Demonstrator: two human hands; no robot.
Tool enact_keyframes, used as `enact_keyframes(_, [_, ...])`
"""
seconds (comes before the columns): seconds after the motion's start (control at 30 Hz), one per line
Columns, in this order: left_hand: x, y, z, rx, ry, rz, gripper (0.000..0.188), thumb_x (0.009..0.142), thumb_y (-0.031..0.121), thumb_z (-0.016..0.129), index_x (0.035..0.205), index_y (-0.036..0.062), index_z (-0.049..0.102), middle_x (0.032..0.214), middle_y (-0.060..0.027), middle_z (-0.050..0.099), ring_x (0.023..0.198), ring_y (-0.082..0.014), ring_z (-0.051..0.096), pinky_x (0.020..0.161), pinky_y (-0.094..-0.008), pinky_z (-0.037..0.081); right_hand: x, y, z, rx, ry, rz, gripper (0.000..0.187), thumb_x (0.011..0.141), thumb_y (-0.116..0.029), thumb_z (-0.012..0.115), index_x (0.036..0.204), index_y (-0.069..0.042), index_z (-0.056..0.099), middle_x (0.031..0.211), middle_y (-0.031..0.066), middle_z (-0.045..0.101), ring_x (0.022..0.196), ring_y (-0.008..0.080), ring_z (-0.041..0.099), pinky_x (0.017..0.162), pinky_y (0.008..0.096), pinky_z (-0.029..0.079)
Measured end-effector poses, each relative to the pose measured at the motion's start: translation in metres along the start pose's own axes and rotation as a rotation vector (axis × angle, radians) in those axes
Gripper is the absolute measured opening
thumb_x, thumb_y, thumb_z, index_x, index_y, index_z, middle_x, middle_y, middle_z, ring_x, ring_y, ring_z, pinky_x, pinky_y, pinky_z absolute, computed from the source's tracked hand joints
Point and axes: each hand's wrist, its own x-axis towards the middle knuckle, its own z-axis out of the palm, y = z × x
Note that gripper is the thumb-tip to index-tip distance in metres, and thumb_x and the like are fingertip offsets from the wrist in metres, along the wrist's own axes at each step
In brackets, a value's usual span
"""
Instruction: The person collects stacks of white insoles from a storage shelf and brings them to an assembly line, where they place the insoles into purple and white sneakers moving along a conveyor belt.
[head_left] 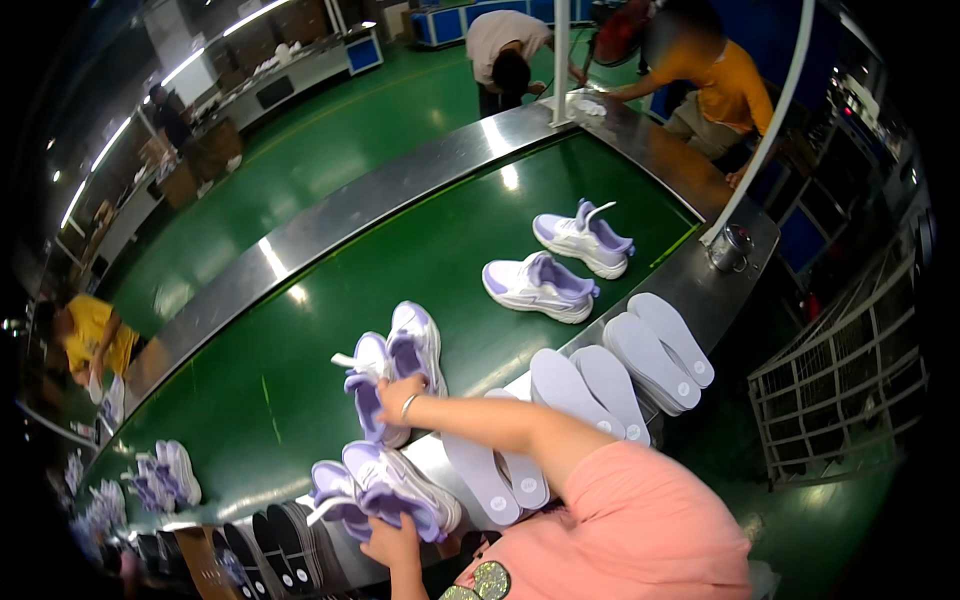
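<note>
My right hand (400,396), with a bracelet at the wrist, grips the collar of a white and lavender sneaker (372,352) on the green conveyor belt. Its mate (416,330) stands right beside it. Nearer to me, my left hand (393,541) holds the heel of another such sneaker (380,468) at the belt's near edge. A second sneaker (330,482) leans alongside on its left. Both hands' fingertips are partly hidden by the shoe openings. White insoles (482,470) lie in stacks under and beside my right forearm.
Another sneaker pair (540,287) stands farther right on the belt (300,370). More white insoles (650,360) and black insoles (275,540) line the near metal ledge. A metal cup (732,248) sits by a white post. Several people work around the line; a wire rack (830,380) stands right.
</note>
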Motion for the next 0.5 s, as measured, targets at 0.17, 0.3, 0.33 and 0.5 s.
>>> enact_keyframes(0.17, [0.001,-0.001,0.012,0.021,0.109,0.102,0.055,0.066,0.037,0.055,0.101,-0.0036,0.047,0.071,-0.0170,0.060,0.065,-0.0321,0.057,0.074,-0.0413,0.034,0.065,0.008,0.027,0.020,0.074,0.133,0.044,0.070,-0.021,0.056,0.108,-0.002,0.043,0.086,0.0106,0.062,0.069,0.0251,0.061,0.061,0.0440,0.043])
enact_keyframes(0.3, [-0.004,-0.007,0.007,0.081,0.078,0.026,0.049,0.066,0.036,0.054,0.094,-0.0041,0.049,0.064,-0.0155,0.059,0.060,-0.0317,0.056,0.071,-0.0390,0.034,0.071,0.066,0.012,0.538,0.149,0.457,0.040,0.072,-0.026,0.054,0.103,-0.002,0.048,0.095,0.0154,0.058,0.082,0.0279,0.059,0.063,0.0391,0.046])
enact_keyframes(0.33, [-0.004,-0.001,0.005,0.084,0.093,0.045,0.048,0.066,0.035,0.054,0.093,-0.0041,0.050,0.064,-0.0153,0.059,0.060,-0.0315,0.056,0.071,-0.0384,0.034,0.080,0.098,0.019,1.100,0.481,0.744,0.046,0.074,-0.032,0.054,0.104,0.002,0.047,0.101,0.0198,0.055,0.091,0.0301,0.056,0.073,0.0373,0.046])
enact_keyframes(0.5, [0.002,0.009,0.006,0.097,0.091,0.079,0.046,0.066,0.034,0.054,0.092,-0.0034,0.050,0.064,-0.0147,0.059,0.060,-0.0307,0.057,0.070,-0.0376,0.034,0.065,0.301,0.002,0.104,0.267,0.586,0.044,0.085,-0.033,0.034,0.114,-0.001,0.044,0.103,0.0159,0.057,0.098,0.0274,0.053,0.085,0.0378,0.036])
